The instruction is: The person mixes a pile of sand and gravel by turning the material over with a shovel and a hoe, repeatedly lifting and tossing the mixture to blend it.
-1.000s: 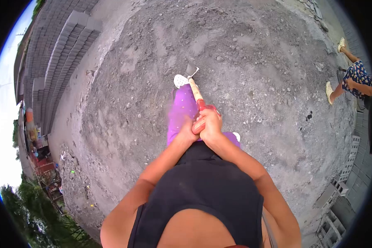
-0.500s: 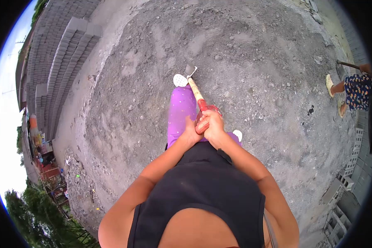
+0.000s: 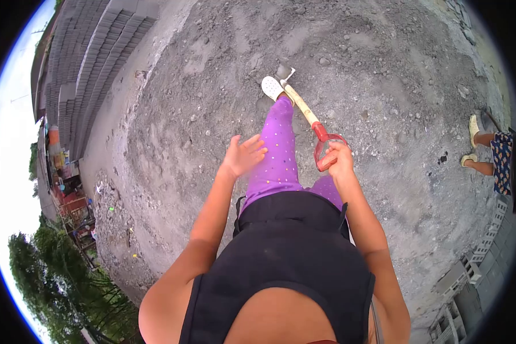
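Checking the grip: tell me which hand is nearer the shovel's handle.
Right. The right hand is closed around the handle. The left hand is open in the air, apart from it to its left, beside the purple leg.

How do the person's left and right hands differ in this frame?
The left hand is open and spread; the right hand is closed. The left hand holds nothing, while the right hand grasps the shovel by its red grip. Both are bare and held out in front of the body.
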